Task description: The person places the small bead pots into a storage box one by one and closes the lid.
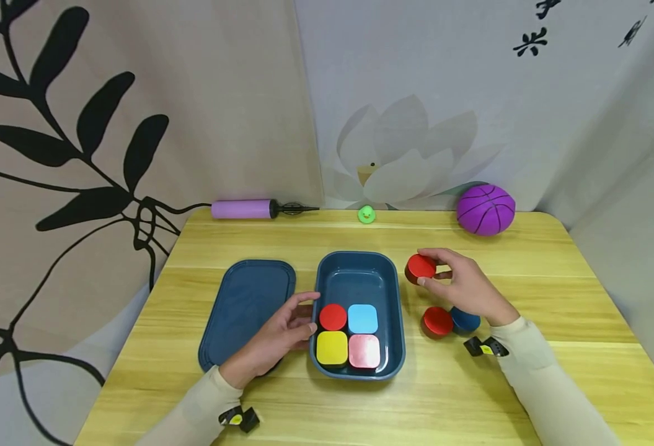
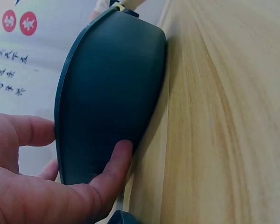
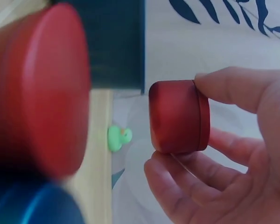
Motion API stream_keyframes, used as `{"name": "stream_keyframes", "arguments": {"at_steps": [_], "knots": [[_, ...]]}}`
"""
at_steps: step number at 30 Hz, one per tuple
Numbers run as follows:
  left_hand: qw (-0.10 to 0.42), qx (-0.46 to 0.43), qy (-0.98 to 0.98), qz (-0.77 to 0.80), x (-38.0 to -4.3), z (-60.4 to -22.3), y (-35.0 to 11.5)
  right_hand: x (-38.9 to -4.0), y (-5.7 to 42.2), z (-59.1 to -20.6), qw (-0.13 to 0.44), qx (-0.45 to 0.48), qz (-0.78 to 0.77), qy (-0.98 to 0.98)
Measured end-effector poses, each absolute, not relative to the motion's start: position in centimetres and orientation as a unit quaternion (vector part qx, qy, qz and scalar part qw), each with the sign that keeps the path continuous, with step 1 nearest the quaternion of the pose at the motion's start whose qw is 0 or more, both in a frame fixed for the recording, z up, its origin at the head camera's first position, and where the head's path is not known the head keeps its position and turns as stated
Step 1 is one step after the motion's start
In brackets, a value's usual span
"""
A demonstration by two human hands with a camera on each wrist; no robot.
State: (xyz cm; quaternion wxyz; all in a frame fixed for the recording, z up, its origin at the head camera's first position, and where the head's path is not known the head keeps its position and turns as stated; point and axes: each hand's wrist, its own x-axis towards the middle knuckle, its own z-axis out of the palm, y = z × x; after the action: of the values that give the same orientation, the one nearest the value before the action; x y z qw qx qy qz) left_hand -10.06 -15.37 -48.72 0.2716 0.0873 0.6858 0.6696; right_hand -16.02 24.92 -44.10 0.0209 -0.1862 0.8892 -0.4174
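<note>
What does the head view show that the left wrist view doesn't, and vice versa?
Head only: the red tin held in the right hand, the yellow tin and pink tin inside the tray, plus the purple ball, pump and green duck.

Left wrist only: two red circles and dark lettering on the cloth.

Both: the left hand touching the tray's side, and the wooden table.

Left forearm (image 1: 184, 412) angled forward and inward, left hand (image 1: 279, 331) with thumb and fingers (image 1: 305, 297) parted, right forearm (image 1: 552, 390) angled inward, right hand (image 1: 466, 286) pinching between thumb and fingers.
</note>
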Motion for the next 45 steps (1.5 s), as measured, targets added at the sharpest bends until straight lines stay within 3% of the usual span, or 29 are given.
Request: {"name": "stream_keyframes", "arguments": {"at_steps": [20,45], "knots": [[0.275,0.084,0.688,0.666,-10.2,-48.5,-15.3,-16.4,17.3,-43.2,0.020,-0.252,-0.404,0.879],[0.276,0.091,0.681,0.672,-10.2,-48.7,-15.4,-16.0,11.0,-46.3,0.023,-0.287,-0.261,0.921]]}}
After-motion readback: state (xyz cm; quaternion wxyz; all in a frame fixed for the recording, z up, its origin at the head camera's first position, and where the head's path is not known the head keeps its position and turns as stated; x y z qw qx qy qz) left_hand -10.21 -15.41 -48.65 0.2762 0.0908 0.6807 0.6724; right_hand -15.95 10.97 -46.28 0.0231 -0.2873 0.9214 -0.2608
